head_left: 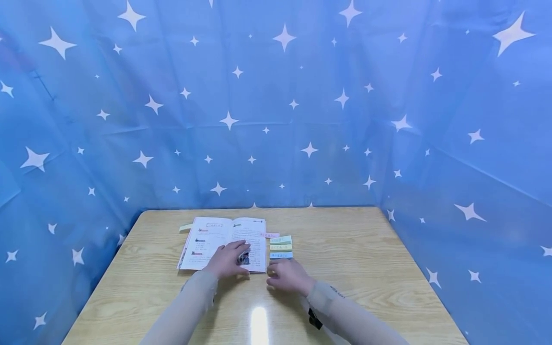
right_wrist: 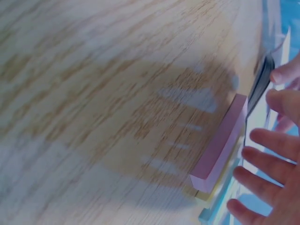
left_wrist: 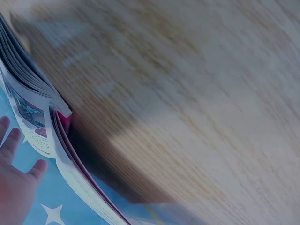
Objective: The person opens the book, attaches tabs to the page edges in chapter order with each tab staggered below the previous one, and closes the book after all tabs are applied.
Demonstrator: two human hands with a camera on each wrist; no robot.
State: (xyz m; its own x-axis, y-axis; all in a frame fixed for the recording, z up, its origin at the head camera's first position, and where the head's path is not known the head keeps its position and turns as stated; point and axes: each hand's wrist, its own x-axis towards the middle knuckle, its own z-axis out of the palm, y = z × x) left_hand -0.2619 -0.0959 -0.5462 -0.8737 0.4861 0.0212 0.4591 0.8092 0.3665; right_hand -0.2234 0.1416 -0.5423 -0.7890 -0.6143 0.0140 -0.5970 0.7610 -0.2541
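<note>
An open book [head_left: 207, 247] with printed text lies on the table. My left hand [head_left: 230, 260] is over the lower part of its right page with fingers spread, and in the left wrist view the hand [left_wrist: 18, 180] shows at the edge beside the curved pages. My right hand [head_left: 288, 275] is just right of the book's lower corner, in front of a blue sticky note pad [head_left: 281, 255]. Its fingers [right_wrist: 262, 161] are spread and slightly bent in the right wrist view, holding nothing. Behind the blue pad lie a yellow pad [head_left: 281, 247] and a green pad [head_left: 281, 239], with handwriting.
A pink tab [head_left: 271, 235] sticks out from the book's right edge. A pale green tab [head_left: 185, 227] juts out at its upper left. The wooden table [head_left: 353, 249] ends at a blue curtain [head_left: 276, 96] with white stars behind and on both sides.
</note>
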